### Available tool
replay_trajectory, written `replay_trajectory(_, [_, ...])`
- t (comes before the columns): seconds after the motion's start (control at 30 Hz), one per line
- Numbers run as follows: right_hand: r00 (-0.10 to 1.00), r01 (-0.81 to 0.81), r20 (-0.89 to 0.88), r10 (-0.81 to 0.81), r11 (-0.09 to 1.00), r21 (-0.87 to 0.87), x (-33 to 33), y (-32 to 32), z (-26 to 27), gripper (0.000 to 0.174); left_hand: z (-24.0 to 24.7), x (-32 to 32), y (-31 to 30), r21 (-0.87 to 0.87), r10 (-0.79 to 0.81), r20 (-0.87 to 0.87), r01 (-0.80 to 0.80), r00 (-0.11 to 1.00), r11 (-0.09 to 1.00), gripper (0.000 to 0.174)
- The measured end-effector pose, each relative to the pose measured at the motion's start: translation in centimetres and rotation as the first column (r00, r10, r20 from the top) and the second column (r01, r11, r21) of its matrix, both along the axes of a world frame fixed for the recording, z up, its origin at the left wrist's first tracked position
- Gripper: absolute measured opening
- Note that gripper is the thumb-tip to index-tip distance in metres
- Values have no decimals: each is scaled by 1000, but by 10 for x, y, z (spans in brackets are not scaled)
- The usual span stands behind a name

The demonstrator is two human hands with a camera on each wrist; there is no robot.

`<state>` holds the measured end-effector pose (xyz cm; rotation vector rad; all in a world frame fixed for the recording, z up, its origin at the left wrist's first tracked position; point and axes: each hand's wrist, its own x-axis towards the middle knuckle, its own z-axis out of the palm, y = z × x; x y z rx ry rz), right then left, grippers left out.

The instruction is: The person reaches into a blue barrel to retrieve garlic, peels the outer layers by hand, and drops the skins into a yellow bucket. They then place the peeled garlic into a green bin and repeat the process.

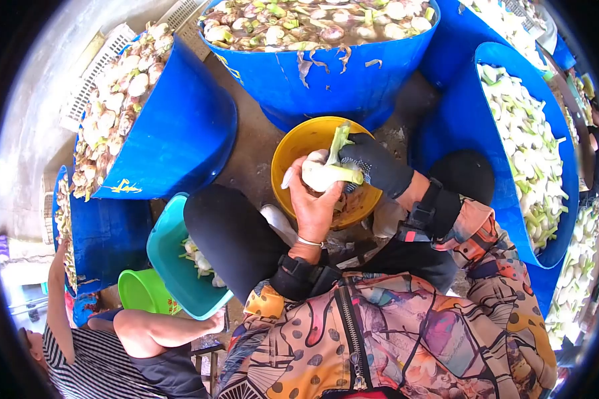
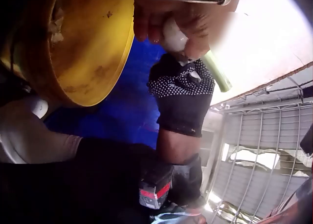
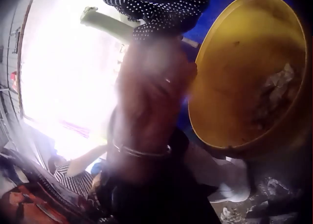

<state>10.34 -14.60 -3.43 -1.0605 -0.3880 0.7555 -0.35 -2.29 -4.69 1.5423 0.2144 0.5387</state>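
Over the yellow tub, my bare left hand grips fresh garlic, white bulbs with thick pale-green stems. One stem points up and another points right. My right hand, in a black glove with white dots, meets the garlic from the right with curled fingers around the stem side. In the left wrist view the gloved hand is right against the bulb. The right wrist view shows a green stem sticking out beside the glove; whether the glove also holds a small tool, I cannot tell.
Blue bins of untrimmed garlic stand ahead and left; a blue bin of cleaned garlic is at right. A teal basin with some garlic and a green basin stand left, near a seated person in a striped shirt.
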Motion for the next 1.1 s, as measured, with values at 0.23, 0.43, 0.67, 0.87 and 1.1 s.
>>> replay_trajectory(0.23, [998, 29, 64, -23, 994, -109, 3, -6, 25, 24, 25, 5, 11, -312, -214, -34, 193, 976, 930, 55])
replay_trajectory(0.43, [630, 315, 775, 46, 897, -310, 18, -15, 31, 20, 30, 4, 14, -659, -406, 103, 368, 908, 656, 56])
replay_trajectory(0.67, [963, 235, -216, -161, 893, 384, 66, -34, 12, 23, 37, -8, 17, -816, -398, 289, 442, 871, 374, 61])
replay_trajectory(0.87, [587, 395, 738, 333, 678, -620, 32, -20, 40, 42, 38, -8, 31, -726, -411, 183, 404, 893, 556, 73])
replay_trajectory(1.1, [234, 321, 871, 431, 812, -488, 11, -3, 112, 33, 33, -4, 32, -566, -454, 35, 392, 890, 725, 72])
